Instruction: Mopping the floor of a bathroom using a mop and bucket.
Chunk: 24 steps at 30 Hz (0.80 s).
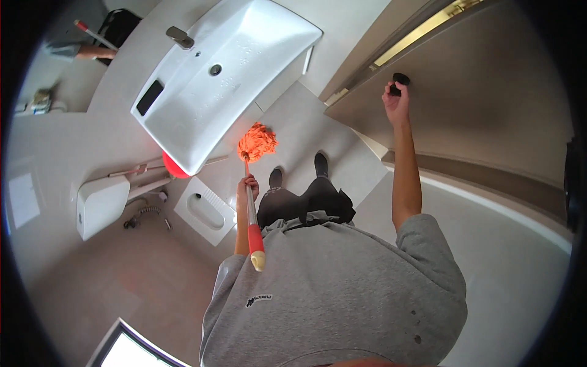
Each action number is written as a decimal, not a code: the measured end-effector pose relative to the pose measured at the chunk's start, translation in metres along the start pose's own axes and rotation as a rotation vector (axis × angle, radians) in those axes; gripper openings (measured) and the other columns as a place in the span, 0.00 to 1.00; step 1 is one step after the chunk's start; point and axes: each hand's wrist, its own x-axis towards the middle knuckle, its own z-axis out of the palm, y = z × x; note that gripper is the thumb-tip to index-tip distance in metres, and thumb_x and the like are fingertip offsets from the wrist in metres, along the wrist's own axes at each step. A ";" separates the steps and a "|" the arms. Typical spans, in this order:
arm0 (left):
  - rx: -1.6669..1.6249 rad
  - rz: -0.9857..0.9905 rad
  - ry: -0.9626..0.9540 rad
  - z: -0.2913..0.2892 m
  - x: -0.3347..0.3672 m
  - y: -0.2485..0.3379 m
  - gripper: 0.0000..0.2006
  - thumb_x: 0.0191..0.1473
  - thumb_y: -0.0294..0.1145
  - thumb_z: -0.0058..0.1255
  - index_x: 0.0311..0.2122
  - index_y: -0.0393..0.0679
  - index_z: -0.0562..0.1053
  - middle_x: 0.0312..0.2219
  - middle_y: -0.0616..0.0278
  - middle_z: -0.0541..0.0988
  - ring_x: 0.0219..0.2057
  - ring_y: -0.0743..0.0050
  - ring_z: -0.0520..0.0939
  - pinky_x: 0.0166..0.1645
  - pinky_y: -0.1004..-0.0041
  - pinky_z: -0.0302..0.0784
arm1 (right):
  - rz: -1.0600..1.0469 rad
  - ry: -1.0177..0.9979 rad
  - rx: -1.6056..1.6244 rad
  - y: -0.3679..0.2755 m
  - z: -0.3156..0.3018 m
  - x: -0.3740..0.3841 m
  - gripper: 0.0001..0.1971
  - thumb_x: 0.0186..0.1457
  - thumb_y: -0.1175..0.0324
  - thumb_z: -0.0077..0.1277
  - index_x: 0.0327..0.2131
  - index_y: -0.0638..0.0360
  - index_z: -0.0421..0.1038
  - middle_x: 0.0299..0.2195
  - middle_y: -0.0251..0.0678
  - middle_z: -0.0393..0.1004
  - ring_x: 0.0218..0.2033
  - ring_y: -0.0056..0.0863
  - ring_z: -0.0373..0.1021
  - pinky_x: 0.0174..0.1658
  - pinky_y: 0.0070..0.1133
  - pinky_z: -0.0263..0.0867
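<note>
Orange-headed, the mop (251,209) slants through the left hand (247,185), which is wrapped closed about its shaft, strands over the grey floor (298,122) near the white washbasin (244,46), while the right hand (396,103) curls around the black knob (401,79) of the brown door (483,92).

Daylight whites out the window (137,353) at lower left on my remote feed, glare marks the wall (46,159), and faint shadows cross the floor (290,113); black rims bow the edges.
</note>
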 end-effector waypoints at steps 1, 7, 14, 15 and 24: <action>0.044 0.024 0.060 0.006 0.003 0.005 0.05 0.60 0.19 0.41 0.39 0.33 0.69 0.24 0.67 0.72 0.19 0.85 0.74 0.25 0.82 0.74 | 0.021 -0.001 0.030 0.006 -0.012 -0.018 0.08 0.57 0.65 0.55 0.35 0.57 0.70 0.30 0.31 0.72 0.30 0.21 0.69 0.32 0.19 0.64; 0.099 -0.135 -0.051 0.022 0.008 0.051 0.04 0.62 0.21 0.41 0.39 0.33 0.68 0.25 0.67 0.71 0.23 0.85 0.75 0.30 0.82 0.78 | 0.128 -0.079 -0.009 0.044 -0.045 -0.157 0.10 0.58 0.62 0.51 0.35 0.60 0.70 0.26 0.34 0.71 0.26 0.24 0.63 0.29 0.21 0.58; 0.178 -0.252 0.057 0.018 0.005 0.070 0.03 0.61 0.22 0.43 0.38 0.35 0.69 0.27 0.66 0.72 0.22 0.85 0.75 0.29 0.83 0.77 | -0.037 0.125 -0.351 0.058 -0.071 -0.312 0.08 0.56 0.66 0.51 0.36 0.59 0.71 0.27 0.33 0.70 0.27 0.24 0.64 0.32 0.22 0.58; 0.245 -0.235 0.125 0.021 0.005 0.063 0.04 0.61 0.24 0.43 0.36 0.36 0.69 0.24 0.67 0.71 0.21 0.85 0.74 0.27 0.83 0.77 | -0.049 0.153 -0.347 0.057 -0.077 -0.334 0.08 0.56 0.66 0.51 0.36 0.59 0.71 0.27 0.33 0.70 0.27 0.24 0.64 0.32 0.22 0.58; 0.397 -0.291 0.284 0.029 0.024 0.039 0.03 0.60 0.25 0.44 0.34 0.37 0.67 0.21 0.69 0.69 0.19 0.83 0.72 0.25 0.83 0.76 | -0.442 0.433 -2.164 0.023 -0.173 -0.471 0.15 0.59 0.65 0.55 0.40 0.70 0.73 0.35 0.42 0.78 0.36 0.30 0.71 0.42 0.32 0.68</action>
